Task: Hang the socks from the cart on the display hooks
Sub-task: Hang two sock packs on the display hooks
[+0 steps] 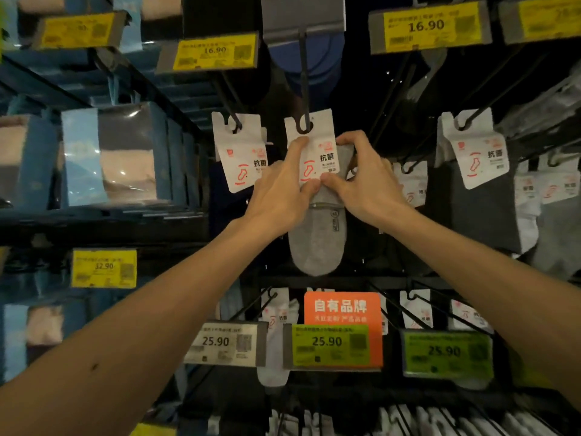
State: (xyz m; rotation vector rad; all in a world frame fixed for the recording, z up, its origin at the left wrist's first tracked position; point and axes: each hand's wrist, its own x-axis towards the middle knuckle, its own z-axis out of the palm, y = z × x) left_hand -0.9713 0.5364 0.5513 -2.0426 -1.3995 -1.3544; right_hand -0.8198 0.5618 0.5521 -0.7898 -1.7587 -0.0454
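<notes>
The sock card (317,152) (slot over the hook (304,129)) is pinched by left hand (279,196) and right hand (367,180) for steady seating

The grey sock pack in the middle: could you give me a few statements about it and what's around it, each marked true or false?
1. The left hand and the right hand both hold the grey sock pack. True.
2. The hook passes through the hole in the pack's card. True.
3. The price tag below the pack reads 16.90. False: this price tag reads 25.90.
4. The orange sign hangs above the hands. False: the orange sign is below them.
5. The hook left of the pack is bare. False: a white card hangs on it.
</notes>
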